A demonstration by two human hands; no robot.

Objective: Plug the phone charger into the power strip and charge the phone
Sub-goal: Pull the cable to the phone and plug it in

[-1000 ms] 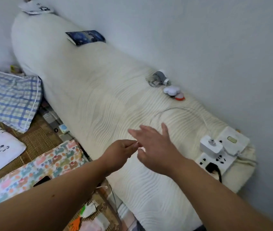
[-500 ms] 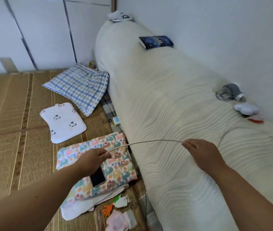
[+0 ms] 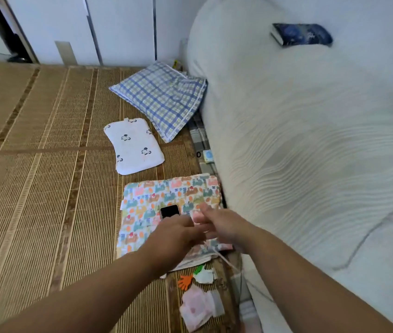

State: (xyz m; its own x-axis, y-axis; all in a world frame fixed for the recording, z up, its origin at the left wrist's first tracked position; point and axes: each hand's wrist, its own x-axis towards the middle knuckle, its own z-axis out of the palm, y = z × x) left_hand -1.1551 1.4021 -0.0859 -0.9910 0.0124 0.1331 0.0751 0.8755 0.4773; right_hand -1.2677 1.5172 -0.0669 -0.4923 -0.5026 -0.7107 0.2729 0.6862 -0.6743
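Observation:
A black phone [image 3: 169,211] lies screen up on a colourful patterned cloth [image 3: 142,205] on the mat. My left hand [image 3: 174,233] hovers just below the phone with its fingers closed on the end of the white charger cable [image 3: 225,259]. The cable trails from under the hands down and to the right, toward the white bolster. My right hand [image 3: 218,222] is right beside the left, fingertips almost touching it; motion blur hides whether it grips the cable. The power strip and charger are out of view.
A long white bolster [image 3: 298,140] fills the right side, with a blue book [image 3: 301,34] on top. On the woven mat [image 3: 34,164] lie a checked pillow [image 3: 162,97], a small white pillow [image 3: 133,145], and paper scraps and wrappers [image 3: 198,304] below the cloth.
The view has swung left, away from the power strip. Both hands have come down and together over the cloth near the phone, bringing the cable end with them.

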